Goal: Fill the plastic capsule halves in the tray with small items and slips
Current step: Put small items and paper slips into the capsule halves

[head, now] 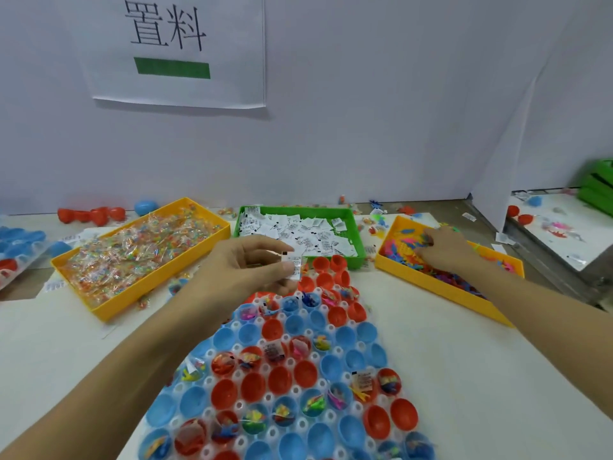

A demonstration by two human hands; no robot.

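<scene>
Holding: left hand (255,263) pinched a paper slip (296,266) above the capsule tray (292,363).
Reaching: right hand (441,245), fingers curled into toys in the yellow bin (444,287); grasp unclear.

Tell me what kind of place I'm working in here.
Probably a hand-packing station in a small toy factory. A printed sign hangs on the partition, bins hold bulk stock such as the green bin of slips, and a tray of capsule halves awaits filling.

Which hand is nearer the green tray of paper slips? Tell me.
Left. The left hand holds slips just in front of the green tray, near its front edge. The right hand is off to the tray's right, in the yellow bin.
</scene>
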